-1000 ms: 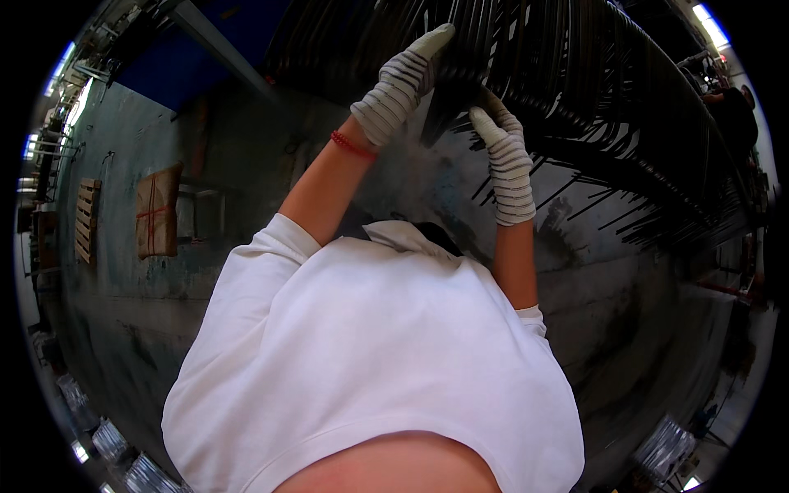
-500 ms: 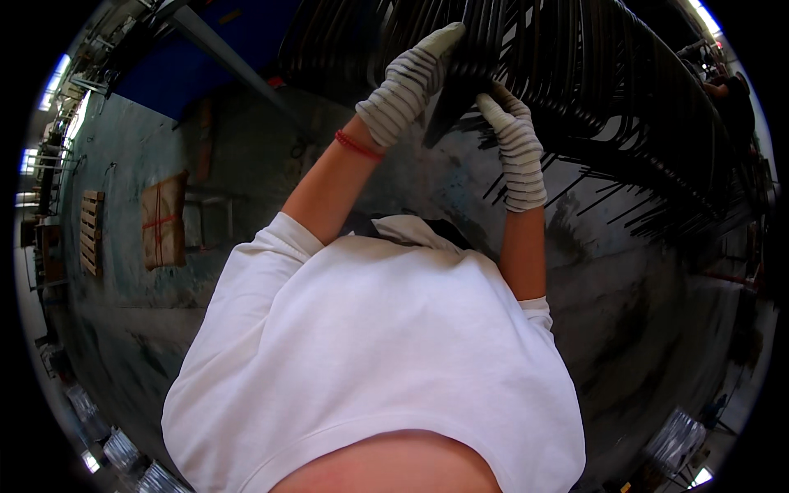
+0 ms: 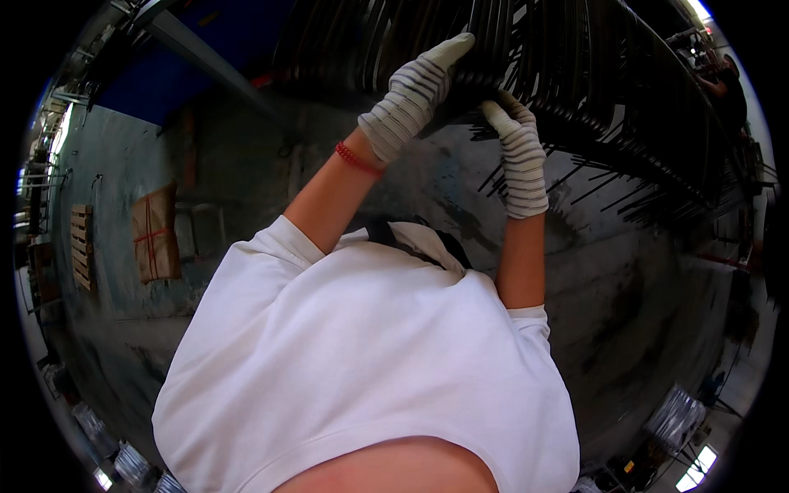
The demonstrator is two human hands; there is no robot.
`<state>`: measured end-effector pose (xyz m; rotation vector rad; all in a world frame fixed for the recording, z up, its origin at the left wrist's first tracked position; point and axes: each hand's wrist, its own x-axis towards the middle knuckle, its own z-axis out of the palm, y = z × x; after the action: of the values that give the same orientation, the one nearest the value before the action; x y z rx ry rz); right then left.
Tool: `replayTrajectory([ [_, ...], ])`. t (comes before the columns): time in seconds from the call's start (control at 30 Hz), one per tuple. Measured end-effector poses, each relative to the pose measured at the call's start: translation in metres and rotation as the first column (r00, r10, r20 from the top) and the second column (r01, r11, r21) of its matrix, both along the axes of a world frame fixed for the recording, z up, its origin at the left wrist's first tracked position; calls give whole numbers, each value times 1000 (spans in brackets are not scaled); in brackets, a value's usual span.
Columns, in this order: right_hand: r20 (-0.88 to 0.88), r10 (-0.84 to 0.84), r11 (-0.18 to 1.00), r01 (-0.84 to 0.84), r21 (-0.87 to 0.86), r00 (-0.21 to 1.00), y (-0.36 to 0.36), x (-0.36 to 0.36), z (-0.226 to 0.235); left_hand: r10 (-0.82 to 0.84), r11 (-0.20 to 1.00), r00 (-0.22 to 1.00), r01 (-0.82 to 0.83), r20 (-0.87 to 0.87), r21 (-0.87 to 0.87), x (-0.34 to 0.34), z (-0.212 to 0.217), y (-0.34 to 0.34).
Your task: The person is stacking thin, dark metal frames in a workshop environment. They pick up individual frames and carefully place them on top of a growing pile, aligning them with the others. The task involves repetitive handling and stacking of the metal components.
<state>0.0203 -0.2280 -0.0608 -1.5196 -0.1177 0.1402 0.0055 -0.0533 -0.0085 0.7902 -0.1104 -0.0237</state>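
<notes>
A long row of black bent metal rods [image 3: 567, 62], packed side by side, spans the top of the view. My left hand [image 3: 415, 94], in a white glove with grey stripes, grips the near bend of a bunch of them. Its thumb lies along the rods, while the other fingers are hidden. Just to the right and a little nearer, my right hand [image 3: 518, 144], gloved alike, is closed at the lower side of the same bunch, its fingertips partly lost against the dark metal. Loose rod ends [image 3: 600, 185] stick out beside that hand.
A blue panel [image 3: 181, 62] with a grey metal bar [image 3: 209, 62] stands at the far left. On the floor lie a brown package tied with red cord [image 3: 156, 234] and a wooden pallet [image 3: 82, 246]. Another person [image 3: 727, 90] is at the far right, beyond the rods.
Both gloved hands stay at the bunch of rods and have shifted slightly right in the picture. Floor items have slid left as the view turned. A dark pointed piece below my hands no longer shows.
</notes>
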Motion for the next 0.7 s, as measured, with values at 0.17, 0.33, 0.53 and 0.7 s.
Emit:
replayTrajectory([
  [0.17, -87, 3, 1000, -5, -25, 996, 13, -6, 18, -69, 996, 993, 75, -97, 55, 11, -9, 2],
  [0.33, 24, 48, 999, -49, 10, 999, 2, 5, -4, -118, 993, 989, 118, -92, -6, 5, 0, 1],
  [0.53, 19, 123, 992, -124, 12, 992, -5, 10, -3, -10, 1000, 998, 11, 64, -28, 2, -10, -4],
  [0.7, 60, 179, 984, -179, 0, 982, -6, 8, -9, 5, 999, 998, -8, 69, 34, 17, -21, 2],
])
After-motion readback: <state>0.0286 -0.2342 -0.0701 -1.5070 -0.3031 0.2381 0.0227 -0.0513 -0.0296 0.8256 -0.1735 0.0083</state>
